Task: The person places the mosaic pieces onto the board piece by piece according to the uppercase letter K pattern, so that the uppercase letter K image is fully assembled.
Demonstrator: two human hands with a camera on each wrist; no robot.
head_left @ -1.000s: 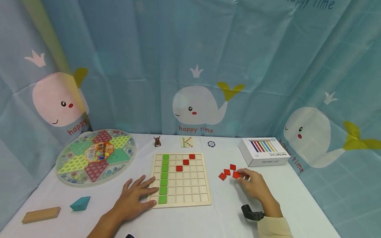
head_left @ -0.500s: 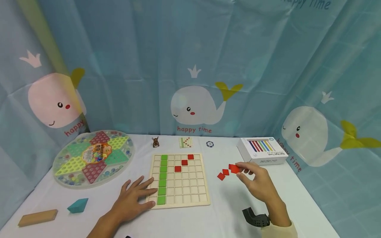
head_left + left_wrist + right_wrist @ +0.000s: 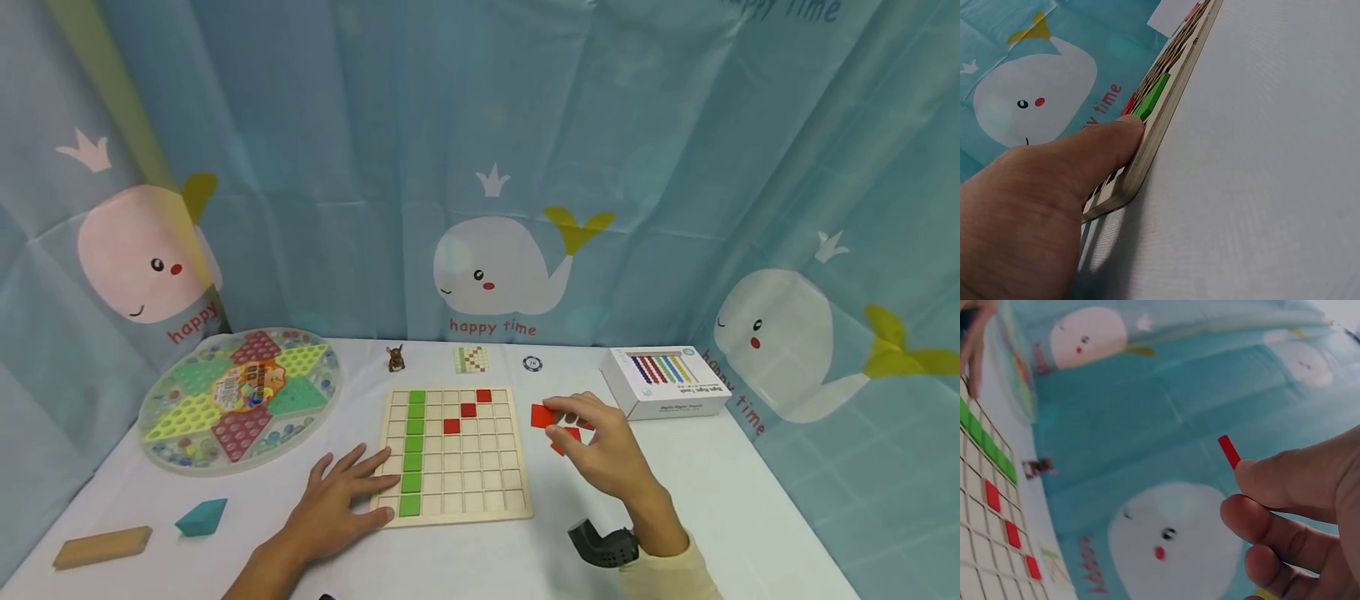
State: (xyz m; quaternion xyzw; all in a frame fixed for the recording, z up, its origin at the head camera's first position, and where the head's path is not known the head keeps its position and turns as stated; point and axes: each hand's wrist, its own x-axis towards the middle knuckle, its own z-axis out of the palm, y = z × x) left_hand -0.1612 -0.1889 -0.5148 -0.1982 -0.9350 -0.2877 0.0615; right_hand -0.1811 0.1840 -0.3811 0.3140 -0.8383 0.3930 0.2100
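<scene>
My right hand (image 3: 603,442) pinches a red square tile (image 3: 542,416) between thumb and fingertips, raised above the table to the right of the grid board; in the right wrist view the tile (image 3: 1229,451) shows edge-on. Loose red tiles (image 3: 572,434) lie beneath that hand, partly hidden by it. The wooden grid board (image 3: 480,483) carries a column of green tiles (image 3: 412,461) on its left side and a diagonal of three red tiles (image 3: 468,410). My left hand (image 3: 337,504) rests with spread fingers on the board's left edge, its thumb (image 3: 1110,147) at the near corner.
Left of the board lie a round Chinese checkers board (image 3: 240,400), a teal block (image 3: 202,517) and a wooden bar (image 3: 102,547). Along the back stand a small brown figurine (image 3: 396,358), a pattern card (image 3: 472,359), a round chip (image 3: 532,363) and a white box (image 3: 666,383).
My right hand has lifted a red tile from the loose ones and carried it left, toward the board. The left hand keeps its place on the board's edge.
</scene>
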